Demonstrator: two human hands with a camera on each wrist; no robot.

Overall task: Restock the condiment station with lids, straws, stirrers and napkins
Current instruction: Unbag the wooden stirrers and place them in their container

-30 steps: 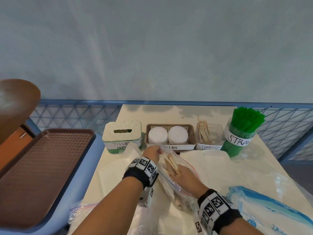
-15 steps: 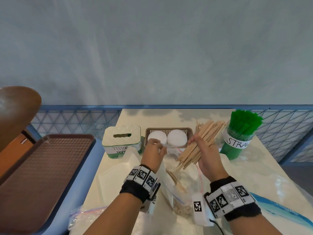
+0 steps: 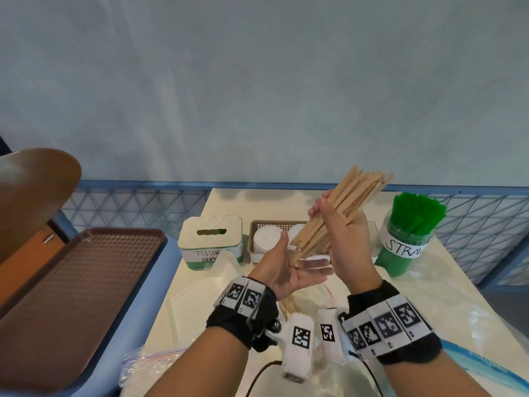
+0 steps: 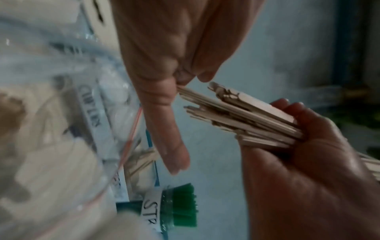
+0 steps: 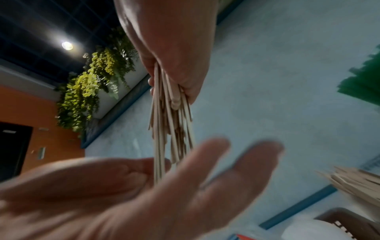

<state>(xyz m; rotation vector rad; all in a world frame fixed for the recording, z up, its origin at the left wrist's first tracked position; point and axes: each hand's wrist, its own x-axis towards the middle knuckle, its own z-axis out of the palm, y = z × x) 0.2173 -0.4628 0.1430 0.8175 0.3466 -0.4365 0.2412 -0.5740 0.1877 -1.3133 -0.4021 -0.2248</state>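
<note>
My right hand (image 3: 345, 239) grips a thick bundle of wooden stirrers (image 3: 340, 213), tilted up to the right above the station. My left hand (image 3: 289, 270) lies open, palm up, with the bundle's lower ends against it. In the left wrist view the stirrers (image 4: 246, 116) butt against my left fingers (image 4: 162, 116). In the right wrist view the stirrers (image 5: 170, 121) run down to the open left palm (image 5: 144, 194). Behind the hands stand the tissue box (image 3: 210, 239), the lid basket (image 3: 266, 239) and the green straw jar (image 3: 406, 242). My right hand mostly hides the stirrer holder.
A zip bag with leftover stirrers (image 3: 289, 306) lies under my wrists. A brown tray (image 3: 71, 282) sits to the left, off the table. Clear plastic bags and a blue-printed packet (image 3: 486, 371) cover the near right of the table. A blue lattice rail (image 3: 137, 204) runs behind.
My right hand drew the stirrer bundle out of the zip bag and raised it. My left hand let go of the bag and turned palm up under the bundle's lower ends.
</note>
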